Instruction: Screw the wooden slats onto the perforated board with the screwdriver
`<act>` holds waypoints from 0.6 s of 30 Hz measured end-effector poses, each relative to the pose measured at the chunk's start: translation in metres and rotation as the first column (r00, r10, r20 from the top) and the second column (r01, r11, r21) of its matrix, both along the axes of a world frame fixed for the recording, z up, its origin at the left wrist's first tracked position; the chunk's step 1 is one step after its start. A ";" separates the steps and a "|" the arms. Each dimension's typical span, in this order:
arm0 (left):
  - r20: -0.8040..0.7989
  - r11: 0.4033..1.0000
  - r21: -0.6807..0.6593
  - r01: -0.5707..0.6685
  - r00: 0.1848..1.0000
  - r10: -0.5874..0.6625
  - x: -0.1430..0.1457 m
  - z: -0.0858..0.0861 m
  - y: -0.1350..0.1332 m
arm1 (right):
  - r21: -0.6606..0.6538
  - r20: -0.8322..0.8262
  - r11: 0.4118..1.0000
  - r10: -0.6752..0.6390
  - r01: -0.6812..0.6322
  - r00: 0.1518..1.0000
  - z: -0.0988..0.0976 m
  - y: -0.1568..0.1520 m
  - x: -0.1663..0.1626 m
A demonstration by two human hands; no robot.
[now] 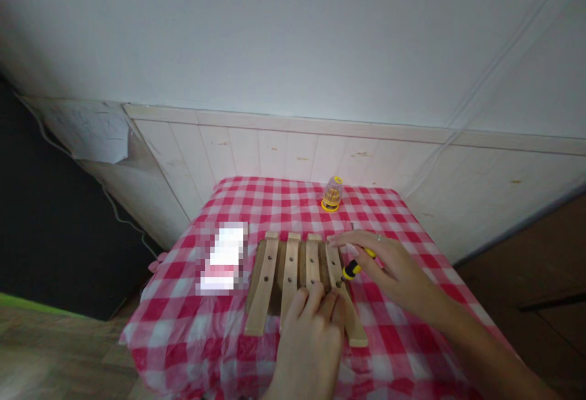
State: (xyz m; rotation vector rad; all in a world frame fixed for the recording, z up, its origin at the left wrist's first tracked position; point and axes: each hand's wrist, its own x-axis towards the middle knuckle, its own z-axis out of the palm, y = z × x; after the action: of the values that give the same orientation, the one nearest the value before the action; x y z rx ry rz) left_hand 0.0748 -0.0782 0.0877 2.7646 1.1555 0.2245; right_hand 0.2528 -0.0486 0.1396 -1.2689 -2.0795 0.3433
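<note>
A wooden piece lies on the table, with several pale wooden slats (260, 308) across a darker board (277, 290). Dark screw heads show in the slats. My right hand (384, 259) is closed around a yellow and black screwdriver (351, 269), its fingertips reaching the far end of the rightmost slat (353, 320). The screwdriver's tip points at the lower screw (339, 284) there. From the near side, my left hand (314, 339) bends its fingers against that slat close to the screw. Its fingertips are partly hidden, and the hand covers parts of the middle slats.
A clear, yellow-based container of bits (331, 197) stands near the wall. Left of the wooden piece lies a bright, pixelated rectangular item (224, 258). A red and white checked cloth (274, 195) covers the table, which meets the panelled wall (242, 149) at the back.
</note>
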 end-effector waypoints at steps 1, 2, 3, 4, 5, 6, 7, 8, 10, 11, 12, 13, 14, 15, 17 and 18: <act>-0.007 1.000 -0.010 -0.004 1.000 0.004 0.000 0.001 0.000 | -0.068 -0.164 0.997 0.029 -0.041 0.986 -0.006 0.000 -0.002; -0.013 1.000 -0.020 -0.008 1.000 0.007 0.000 0.001 0.001 | -0.120 -0.306 0.989 0.044 -0.084 0.951 -0.013 0.000 -0.004; -0.018 1.000 -0.030 -0.009 1.000 0.008 0.000 0.002 0.001 | -0.159 -0.427 0.978 0.055 -0.135 0.902 -0.019 0.000 -0.006; -0.019 0.999 -0.035 -0.009 1.000 0.009 0.000 0.002 0.001 | -0.169 -0.524 0.968 0.073 -0.188 0.849 -0.026 0.000 -0.008; -0.019 0.999 -0.040 -0.007 1.000 0.006 0.000 0.003 0.002 | -0.171 -0.600 0.957 0.088 -0.235 0.795 -0.032 0.000 -0.010; -0.017 0.999 -0.043 -0.003 1.000 0.002 0.000 0.004 0.002 | -0.172 -0.666 0.948 0.089 -0.269 0.740 -0.038 0.000 -0.011; -0.015 0.999 -0.046 0.001 1.000 -0.002 0.000 0.005 0.003 | -0.186 -0.719 0.934 0.082 -0.304 0.690 -0.042 0.000 -0.012; -0.014 0.999 -0.049 0.003 1.000 -0.004 -0.001 0.005 0.003 | -0.207 -0.757 0.916 0.072 -0.343 0.650 -0.045 0.000 -0.011; -0.011 0.999 -0.050 0.001 1.000 -0.001 -0.001 0.006 0.004 | -0.242 -0.797 0.878 0.063 -0.413 0.601 -0.047 0.000 -0.008; -0.009 0.999 -0.048 -0.002 1.000 0.001 0.000 0.006 0.004 | -0.252 -0.793 0.866 0.071 -0.431 0.605 -0.047 0.000 -0.005; -0.003 0.999 -0.043 -0.005 1.000 0.005 0.000 0.006 0.004 | -0.251 -0.773 0.860 0.097 -0.443 0.627 -0.046 -0.001 -0.001; 0.007 0.999 -0.037 -0.007 1.000 0.007 0.000 0.005 0.003 | -0.248 -0.739 0.866 0.121 -0.435 0.663 -0.043 -0.001 0.004; 0.018 0.999 -0.031 -0.007 1.000 0.007 0.000 0.004 0.003 | -0.245 -0.678 0.864 0.171 -0.439 0.715 -0.040 -0.002 0.008; 0.033 1.000 -0.025 -0.007 0.999 0.008 0.000 0.003 0.003 | -0.239 -0.617 0.859 0.225 -0.452 0.754 -0.037 -0.003 0.011; 0.061 1.000 -0.009 -0.009 0.998 0.009 0.000 0.001 0.002 | -0.222 -0.559 0.850 0.291 -0.478 0.776 -0.030 -0.004 0.014; 0.073 1.000 0.002 -0.012 0.997 0.011 0.000 -0.001 0.002 | -0.217 -0.552 0.846 0.305 -0.487 0.776 -0.028 -0.005 0.014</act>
State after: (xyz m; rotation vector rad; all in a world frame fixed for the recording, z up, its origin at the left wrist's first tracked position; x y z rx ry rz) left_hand 0.0750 -0.0761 0.0870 2.7280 1.1541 0.3258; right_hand 0.2671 -0.0532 0.1118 -0.7713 -1.8518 1.1616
